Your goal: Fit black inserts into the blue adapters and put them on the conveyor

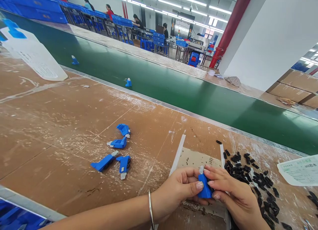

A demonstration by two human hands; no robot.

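The person's left forearm slants in from the bottom edge, a thin silver-coloured metal bangle (150,208) round the wrist, and the left hand (182,187) curls inward with its thumb pressed flat on the near face of a blue plastic tapered piece with a pale translucent tip (205,188). The right hand (235,192) comes from the lower right, back of the hand upward, fingers bent and fingertips laid along the piece's other side and near its tip. Both hands are clamped on the piece, which stands roughly upright between them, tip up, above a beige flat panel with white side strips (196,158) on the brown, scuffed bench (74,134).

Much of the piece's right side is covered by the right hand's fingers, and some left fingers are lost behind it. The hands also hide the middle of the panel. The right wrist is cut off by the bottom edge. Right of the panel, small black oblong parts (238,170) overlap too closely to count, some hidden behind the right hand
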